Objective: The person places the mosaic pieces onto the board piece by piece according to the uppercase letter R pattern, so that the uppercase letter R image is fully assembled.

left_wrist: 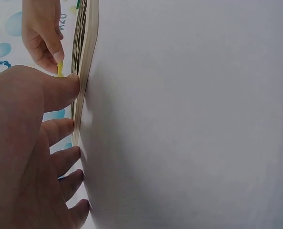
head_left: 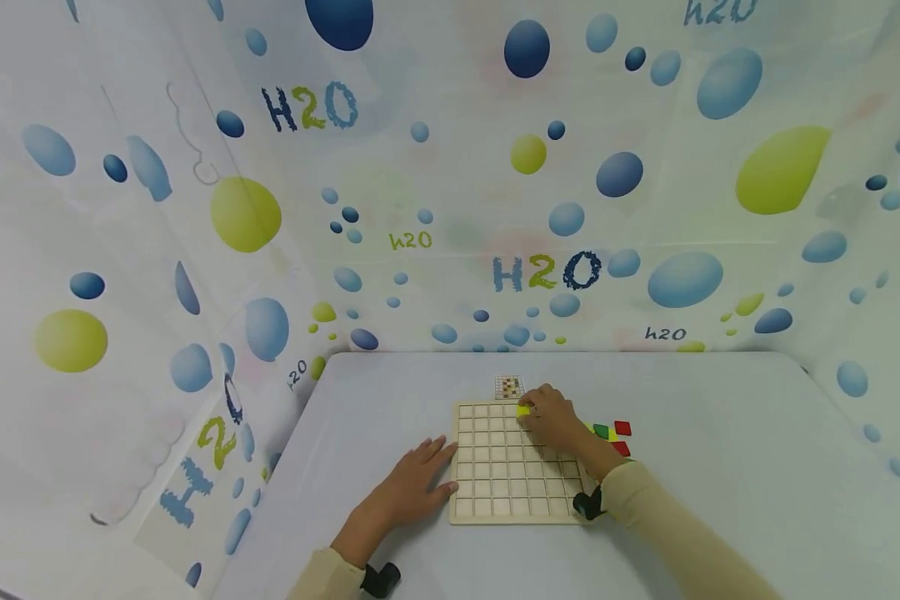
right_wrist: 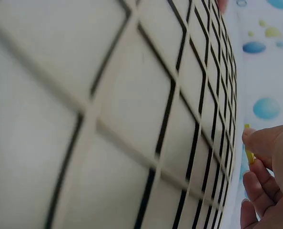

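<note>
A pale wooden grid board with square cells lies on the white table. My right hand is over its far edge and pinches a yellow square tile between thumb and fingers. In the right wrist view the yellow tile is held on edge, just above the board's surface. My left hand rests beside the board's left side with fingers spread and straight. In the left wrist view, the thumb touches the board's edge.
A small printed pattern card lies just beyond the board. To its right are several loose tiles, among them a red tile and a green tile, partly behind my right arm. A patterned curtain stands behind the table.
</note>
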### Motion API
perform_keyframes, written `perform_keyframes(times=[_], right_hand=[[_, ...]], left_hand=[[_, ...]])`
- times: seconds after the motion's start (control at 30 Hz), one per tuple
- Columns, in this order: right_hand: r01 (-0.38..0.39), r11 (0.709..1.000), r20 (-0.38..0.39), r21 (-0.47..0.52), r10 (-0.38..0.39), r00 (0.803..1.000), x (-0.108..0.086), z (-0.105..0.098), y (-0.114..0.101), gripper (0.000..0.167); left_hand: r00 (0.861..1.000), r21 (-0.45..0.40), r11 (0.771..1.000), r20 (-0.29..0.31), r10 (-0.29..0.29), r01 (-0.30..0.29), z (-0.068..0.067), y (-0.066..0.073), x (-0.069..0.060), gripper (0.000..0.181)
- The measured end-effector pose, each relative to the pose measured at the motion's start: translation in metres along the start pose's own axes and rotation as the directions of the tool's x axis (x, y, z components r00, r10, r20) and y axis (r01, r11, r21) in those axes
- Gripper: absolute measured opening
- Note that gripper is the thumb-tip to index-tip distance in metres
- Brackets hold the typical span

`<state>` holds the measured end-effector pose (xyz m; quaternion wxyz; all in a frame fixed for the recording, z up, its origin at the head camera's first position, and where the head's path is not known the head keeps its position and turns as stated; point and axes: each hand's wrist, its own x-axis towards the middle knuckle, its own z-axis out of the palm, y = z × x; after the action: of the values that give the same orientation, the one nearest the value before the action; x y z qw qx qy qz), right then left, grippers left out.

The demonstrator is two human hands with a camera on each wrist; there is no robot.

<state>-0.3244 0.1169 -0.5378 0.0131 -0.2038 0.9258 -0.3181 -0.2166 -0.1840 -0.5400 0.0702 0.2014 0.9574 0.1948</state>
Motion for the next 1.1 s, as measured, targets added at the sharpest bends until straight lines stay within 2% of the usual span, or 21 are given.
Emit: perform_keyframes(times=[0.2,0.43,0.57,0.8,0.93,1.1], right_hand=[[0.087,0.996,-0.001,0.007,-0.087,0.996,0.002,0.015,-0.022,0.024],[0.093,0.991,0.027,-0.091,-0.091,0.995,0.005,0.028,-0.028,0.022],[0.099,0.992,0.024,-0.077,-0.097,0.995,0.006,0.031,-0.030,0.020],[0.084,0.993,0.028,-0.079,-0.082,0.996,0.008,0.033,-0.031,0.014],[0.100,0.991,0.036,-0.084,-0.097,0.995,0.006,0.030,-0.031,0.010],[0.111,0.994,0.021,-0.019,-0.110,0.994,-0.004,0.018,-0.025,0.011]], left_hand=[[1.000,0.007,1.000,-0.002,0.006,-0.006,0.000,-0.002,0.000,0.066],[1.000,-0.004,1.000,0.010,0.005,-0.005,-0.001,0.000,-0.001,0.067],[1.000,0.012,1.000,0.013,-0.004,0.004,0.000,0.000,-0.001,0.067],[1.000,0.006,1.000,0.015,-0.006,0.006,-0.001,-0.001,-0.001,0.067],[1.000,0.008,1.000,0.018,-0.005,0.005,-0.001,-0.001,-0.002,0.067],[1.000,0.006,1.000,0.020,-0.006,0.006,-0.001,-0.001,-0.003,0.068]])
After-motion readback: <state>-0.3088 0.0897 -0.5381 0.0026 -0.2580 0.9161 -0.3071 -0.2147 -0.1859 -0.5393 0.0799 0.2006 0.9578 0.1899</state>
